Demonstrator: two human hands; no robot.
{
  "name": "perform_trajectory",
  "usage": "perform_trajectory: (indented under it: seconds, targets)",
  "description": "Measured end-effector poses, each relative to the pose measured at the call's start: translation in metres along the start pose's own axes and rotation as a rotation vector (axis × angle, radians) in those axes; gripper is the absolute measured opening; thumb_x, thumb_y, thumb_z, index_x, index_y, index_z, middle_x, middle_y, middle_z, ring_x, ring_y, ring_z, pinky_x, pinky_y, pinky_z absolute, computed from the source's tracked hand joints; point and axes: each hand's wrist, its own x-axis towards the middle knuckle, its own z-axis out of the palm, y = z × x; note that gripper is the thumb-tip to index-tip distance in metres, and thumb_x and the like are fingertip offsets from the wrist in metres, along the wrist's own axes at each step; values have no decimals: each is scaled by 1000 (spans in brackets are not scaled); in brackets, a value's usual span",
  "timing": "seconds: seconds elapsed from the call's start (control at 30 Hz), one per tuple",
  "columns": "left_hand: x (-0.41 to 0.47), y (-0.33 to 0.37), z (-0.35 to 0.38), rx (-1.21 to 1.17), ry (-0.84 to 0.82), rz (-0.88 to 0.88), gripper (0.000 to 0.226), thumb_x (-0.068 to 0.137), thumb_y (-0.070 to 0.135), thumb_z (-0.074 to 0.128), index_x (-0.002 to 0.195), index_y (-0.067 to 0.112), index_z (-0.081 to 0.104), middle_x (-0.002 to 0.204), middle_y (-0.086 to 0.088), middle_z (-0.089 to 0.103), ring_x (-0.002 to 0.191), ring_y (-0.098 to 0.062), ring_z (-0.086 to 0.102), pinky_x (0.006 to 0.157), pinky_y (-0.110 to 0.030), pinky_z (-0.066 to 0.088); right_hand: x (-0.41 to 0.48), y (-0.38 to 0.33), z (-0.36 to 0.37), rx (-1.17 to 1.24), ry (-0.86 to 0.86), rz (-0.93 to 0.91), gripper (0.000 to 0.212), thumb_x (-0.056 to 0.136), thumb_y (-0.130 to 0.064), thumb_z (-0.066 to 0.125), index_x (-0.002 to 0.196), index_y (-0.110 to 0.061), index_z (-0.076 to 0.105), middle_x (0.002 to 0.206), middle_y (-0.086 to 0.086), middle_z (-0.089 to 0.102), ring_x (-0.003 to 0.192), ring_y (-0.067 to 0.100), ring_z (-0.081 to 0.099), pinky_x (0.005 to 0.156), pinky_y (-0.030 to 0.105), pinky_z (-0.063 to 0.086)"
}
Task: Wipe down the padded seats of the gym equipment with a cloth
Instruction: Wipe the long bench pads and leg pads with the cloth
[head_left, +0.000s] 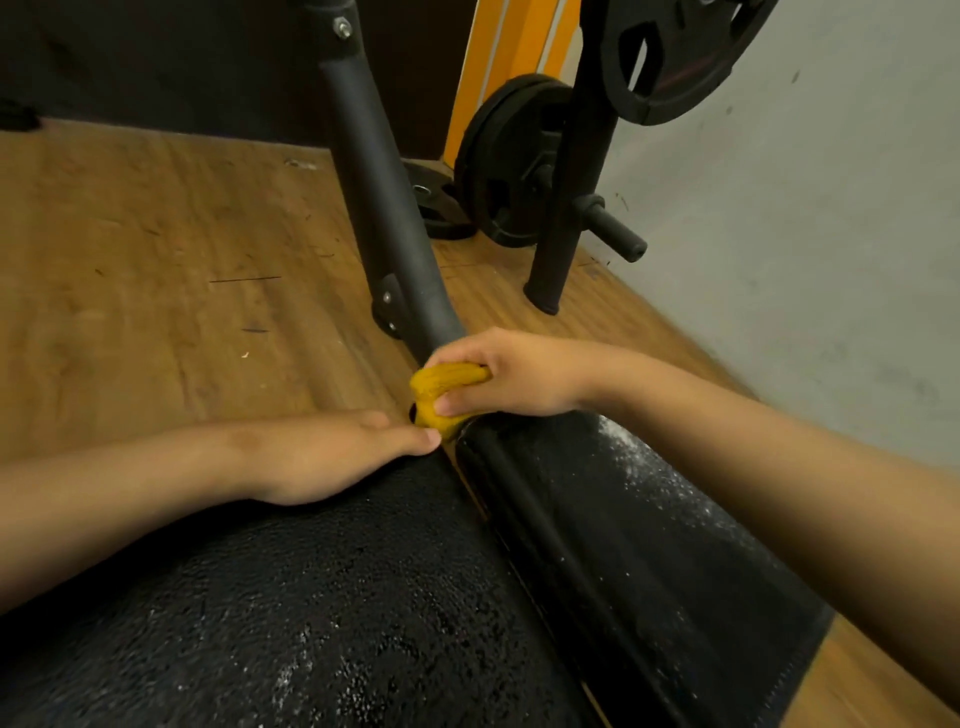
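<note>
This is a gym room with a brown wooden floor and a grey wall.

The right hand is closed tight round a yellow cloth, which is squeezed into a ball. The cloth sits just under that hand, at the far end of the crack between two black padded seats. The left hand lies flat with straight fingers on the left seat pad and holds nothing. Its fingertips touch the cloth.

Under the right arm is the right seat pad. White dust lies on it, just beside the wrist. Just past the right hand, a black metal post goes up. Well beyond that, weight plates hang on a rack.

Some things could go wrong here. The cloth is balled up, so only a small bit of it rubs the pad, and I think the dust could get missed. The cloth could also slip down into the crack and get stuck. A hard push forward could bang the knuckles on the post.
</note>
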Motion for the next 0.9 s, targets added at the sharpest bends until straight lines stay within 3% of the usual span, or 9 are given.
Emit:
perform_trajectory:
  seconds: [0.13, 0.23, 0.3, 0.4, 0.47, 0.57, 0.67, 0.8, 0.9]
  targets:
    - [7, -7, 1, 28, -19, 38, 59, 91, 59, 45, 121, 11, 62, 130, -8, 60, 123, -23, 54, 107, -33, 40, -7, 4, -16, -117, 10, 80, 20, 92, -18, 64, 105, -4, 64, 96, 12, 67, 83, 6, 57, 74, 17, 45]
    - [3, 5, 2, -40, -48, 29, 26, 96, 49, 42, 91, 31, 61, 98, 17, 61, 94, 4, 56, 70, 7, 35, -17, 18, -30, -276, 34, 213, 24, 91, -24, 64, 112, -12, 64, 106, 8, 67, 88, 8, 57, 75, 15, 43]
    - [3, 6, 1, -48, -3, 40, 25, 98, 45, 42, 90, 31, 60, 90, 21, 57, 82, 10, 52, 60, 9, 32, -20, 14, -25, -279, 83, 175, 22, 90, -23, 65, 111, -14, 64, 103, 3, 67, 87, 5, 57, 76, 19, 43]
    - [2, 5, 0, -39, -30, 10, 46, 95, 51, 46, 104, 12, 70, 105, 9, 68, 93, -2, 61, 70, 1, 39, -16, -9, -3, -191, 94, 2, 18, 90, -21, 65, 106, -14, 64, 97, 0, 66, 86, 5, 57, 78, 20, 44]
    - [-1, 7, 1, -24, -36, 32, 53, 90, 59, 50, 101, 12, 71, 103, 5, 71, 97, -8, 64, 81, -9, 42, -13, -18, 5, -199, 87, -48, 19, 90, -22, 65, 107, -15, 64, 97, 1, 66, 87, 6, 57, 78, 19, 43]
    - [5, 2, 1, -52, 1, 35, 28, 98, 41, 44, 84, 24, 63, 91, 15, 63, 78, 8, 54, 65, 5, 35, -12, -12, -1, -139, 92, -28, 16, 90, -20, 66, 104, -11, 64, 94, 3, 66, 80, 1, 55, 73, 16, 43]
    - [3, 6, 1, -44, 2, 1, 27, 101, 37, 39, 79, 28, 53, 90, 14, 56, 79, 6, 49, 65, 0, 36, -17, 12, -18, -221, 103, 115, 20, 91, -22, 64, 109, -12, 64, 100, 3, 65, 83, 3, 56, 77, 16, 44]
    - [4, 0, 0, -67, 39, -76, 48, 97, 46, 45, 118, 6, 62, 125, -12, 61, 114, -25, 56, 95, -30, 40, -26, 51, -46, -291, 97, 359, 29, 90, -32, 64, 116, -21, 60, 109, -1, 64, 97, 11, 56, 97, 35, 44]
    - [6, -2, 2, -70, 51, -82, 59, 92, 54, 48, 123, 5, 61, 128, -17, 61, 121, -33, 54, 104, -43, 40, -23, 63, -57, -311, 51, 477, 37, 89, -35, 65, 123, -25, 58, 115, -5, 61, 106, 14, 55, 100, 35, 40]
